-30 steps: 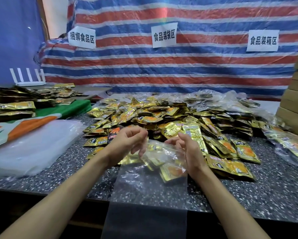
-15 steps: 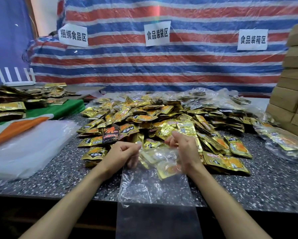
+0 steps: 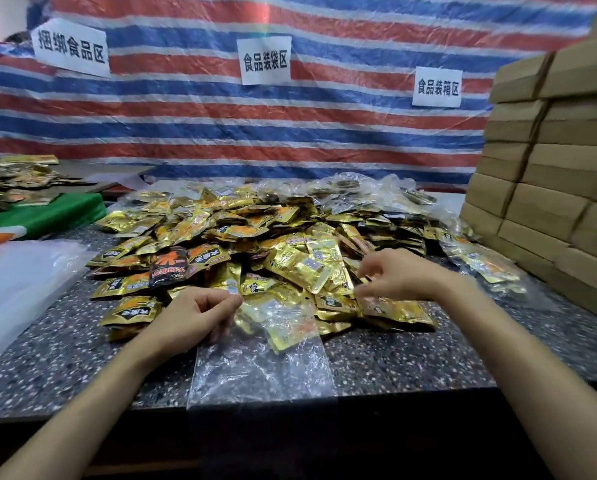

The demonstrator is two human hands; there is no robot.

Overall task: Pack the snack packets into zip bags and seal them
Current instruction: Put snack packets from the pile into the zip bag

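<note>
left hand (image 3: 193, 317) pinching zip bag (image 3: 262, 372), packet pile (image 3: 255, 233)

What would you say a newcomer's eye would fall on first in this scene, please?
First, the heap of gold snack packets spread across the middle of the speckled table, with one black packet standing out at its left front. Next, the red, white and blue striped tarp behind it, and the stack of cardboard boxes at the right. Nearest the camera, the left hand pinches the mouth of a clear zip bag with packets inside.

The zip bag (image 3: 255, 368) lies before the packet heap (image 3: 255, 230).
</note>
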